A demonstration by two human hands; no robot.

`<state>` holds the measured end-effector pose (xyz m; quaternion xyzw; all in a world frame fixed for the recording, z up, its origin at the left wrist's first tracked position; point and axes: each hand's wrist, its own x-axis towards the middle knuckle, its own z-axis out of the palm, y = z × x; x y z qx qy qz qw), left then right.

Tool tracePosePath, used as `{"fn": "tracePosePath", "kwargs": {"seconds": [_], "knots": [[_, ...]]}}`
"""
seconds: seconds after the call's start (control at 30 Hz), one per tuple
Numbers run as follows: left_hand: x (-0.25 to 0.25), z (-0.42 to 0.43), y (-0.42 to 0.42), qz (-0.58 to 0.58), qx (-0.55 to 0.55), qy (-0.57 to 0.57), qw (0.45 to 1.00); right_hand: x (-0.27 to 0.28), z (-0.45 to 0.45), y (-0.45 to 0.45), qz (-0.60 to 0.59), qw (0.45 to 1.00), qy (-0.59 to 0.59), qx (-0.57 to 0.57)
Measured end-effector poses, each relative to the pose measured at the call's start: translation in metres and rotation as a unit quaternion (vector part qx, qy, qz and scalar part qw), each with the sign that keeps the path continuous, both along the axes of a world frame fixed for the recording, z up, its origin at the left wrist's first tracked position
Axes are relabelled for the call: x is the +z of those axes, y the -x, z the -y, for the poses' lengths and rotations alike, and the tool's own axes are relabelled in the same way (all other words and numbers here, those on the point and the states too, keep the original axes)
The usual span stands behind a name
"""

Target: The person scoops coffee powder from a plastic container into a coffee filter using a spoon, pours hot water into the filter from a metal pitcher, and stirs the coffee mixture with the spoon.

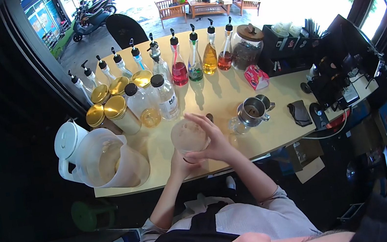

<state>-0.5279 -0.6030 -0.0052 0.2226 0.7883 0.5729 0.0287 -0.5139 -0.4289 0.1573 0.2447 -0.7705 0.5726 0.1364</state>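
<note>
Both my hands are round a cup (188,135) with pale, brownish, frothy-looking contents, seen from above near the front of the table. Low on its near side is my left hand (183,164), its fingers largely hidden by the cup. My right hand (215,142) grips the cup's right side, with the fingers curved along it and the thumb across the front. Just behind stands a clear bottle (167,100) with a black cap and printed letters. To the right, a metal cup (253,111) with a handle sits by a small clear glass (237,125).
Large translucent pitchers (133,166) stand on the left, beside several gold-lidded jars (120,111). Pump bottles with coloured liquids (179,71) line the table's back edge. A brown-lidded jar (246,46), a pink packet (256,77) and a dark cloth (299,112) are on the right.
</note>
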Motion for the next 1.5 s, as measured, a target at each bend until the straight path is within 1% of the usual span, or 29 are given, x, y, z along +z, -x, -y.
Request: {"fn": "tracePosePath", "kwargs": {"seconds": [0.03, 0.07, 0.1, 0.13, 0.2, 0.23, 0.27, 0.3, 0.33, 0.37, 0.4, 0.43, 0.47, 0.63, 0.73, 0.83, 0.9, 0.93, 0.97, 1.03, 1.07, 1.1, 1.13, 1.2, 1.23, 1.27, 1.3, 1.37, 1.5], "knots": [[0.004, -0.002, 0.001, -0.005, 0.005, -0.001, 1.0, -0.005, 0.008, -0.002, -0.002, 0.999, -0.018, -0.037], [0.007, -0.006, -0.001, -0.032, 0.023, 0.05, 0.998, -0.014, 0.018, -0.005, -0.008, 0.999, -0.018, -0.032], [0.009, -0.009, -0.003, -0.057, 0.04, 0.102, 0.992, -0.024, 0.029, -0.011, -0.048, 0.988, -0.039, -0.138], [0.008, -0.012, -0.005, -0.057, 0.043, 0.102, 0.992, -0.028, 0.037, -0.018, -0.084, 0.964, -0.059, -0.244], [0.004, -0.016, -0.005, -0.138, 0.096, 0.113, 0.979, -0.023, 0.038, -0.023, -0.095, 0.963, -0.06, -0.246], [0.004, -0.016, -0.003, -0.138, 0.095, 0.113, 0.979, -0.015, 0.03, -0.025, -0.109, 0.97, -0.085, -0.199], [0.003, -0.016, -0.001, 0.015, 0.072, -0.062, 0.995, -0.01, 0.021, -0.025, -0.123, 0.975, -0.109, -0.151], [0.002, -0.013, 0.001, 0.094, 0.055, -0.148, 0.983, -0.008, 0.009, -0.021, -0.121, 0.975, -0.109, -0.15], [0.001, -0.01, 0.003, 0.171, 0.047, -0.234, 0.956, -0.006, -0.003, -0.014, -0.084, 0.99, -0.072, -0.09], [0.001, 0.003, 0.007, 0.136, 0.018, -0.072, 0.988, -0.006, -0.01, -0.009, -0.047, 0.998, -0.034, -0.028], [-0.004, 0.006, 0.008, 0.119, 0.003, 0.011, 0.993, -0.009, -0.012, -0.006, -0.044, 0.998, -0.035, -0.027], [-0.009, 0.009, 0.008, 0.099, -0.013, 0.093, 0.991, -0.013, -0.014, -0.003, 0.01, 1.0, 0.007, 0.017], [-0.017, 0.008, 0.011, 0.087, -0.006, 0.103, 0.991, -0.017, -0.015, 0.0, 0.063, 0.995, 0.049, 0.06], [-0.011, 0.002, 0.009, 0.058, 0.002, 0.094, 0.994, -0.042, -0.002, -0.005, 0.03, 0.996, 0.078, 0.009], [-0.012, -0.006, 0.009, -0.002, -0.002, 0.113, 0.994, -0.046, 0.007, -0.012, 0.012, 0.995, 0.093, -0.042], [0.001, -0.02, 0.0, 0.038, 0.046, 0.033, 0.998, -0.055, 0.016, -0.015, -0.021, 0.99, 0.09, -0.11], [0.006, -0.025, -0.004, -0.01, 0.119, 0.029, 0.992, -0.058, 0.022, -0.016, -0.053, 0.985, 0.083, -0.141], [0.005, -0.025, -0.002, -0.011, 0.116, 0.029, 0.993, -0.058, 0.025, -0.016, -0.043, 0.982, 0.127, -0.136], [0.005, -0.022, 0.003, -0.059, 0.129, 0.084, 0.986, -0.057, 0.026, -0.016, -0.032, 0.976, 0.17, -0.13], [0.01, -0.019, 0.01, -0.107, 0.139, 0.139, 0.975, -0.065, 0.024, -0.019, -0.04, 0.978, 0.163, -0.12], [0.012, -0.017, 0.013, -0.033, 0.142, 0.05, 0.988, -0.071, 0.023, -0.02, -0.048, 0.981, 0.155, -0.108], [0.015, -0.016, 0.017, 0.005, 0.14, 0.006, 0.99, -0.082, 0.021, -0.023, -0.049, 0.98, 0.155, -0.111], [0.018, -0.015, 0.021, 0.043, 0.14, -0.039, 0.988, -0.095, 0.019, -0.027, -0.008, 0.984, 0.139, -0.115], [0.022, -0.012, 0.031, -0.057, 0.201, 0.053, 0.976, -0.115, 0.016, -0.036, 0.034, 0.984, 0.123, -0.121], [0.017, -0.011, 0.038, -0.103, 0.222, 0.078, 0.967, -0.123, 0.014, -0.04, 0.048, 0.988, 0.072, -0.13], [0.015, -0.009, 0.043, -0.102, 0.22, 0.078, 0.967, -0.131, 0.012, -0.044, 0.063, 0.988, 0.021, -0.138], [0.018, -0.01, 0.047, -0.096, 0.22, 0.075, 0.968, -0.131, 0.013, -0.048, 0.064, 0.988, 0.022, -0.14], [0.025, -0.013, 0.052, -0.076, 0.229, 0.083, 0.967, -0.133, 0.013, -0.055, 0.133, 0.981, 0.047, -0.134], [0.038, -0.022, 0.055, -0.052, 0.275, 0.099, 0.955, -0.134, 0.007, -0.063, 0.153, 0.98, 0.071, -0.108]]}}
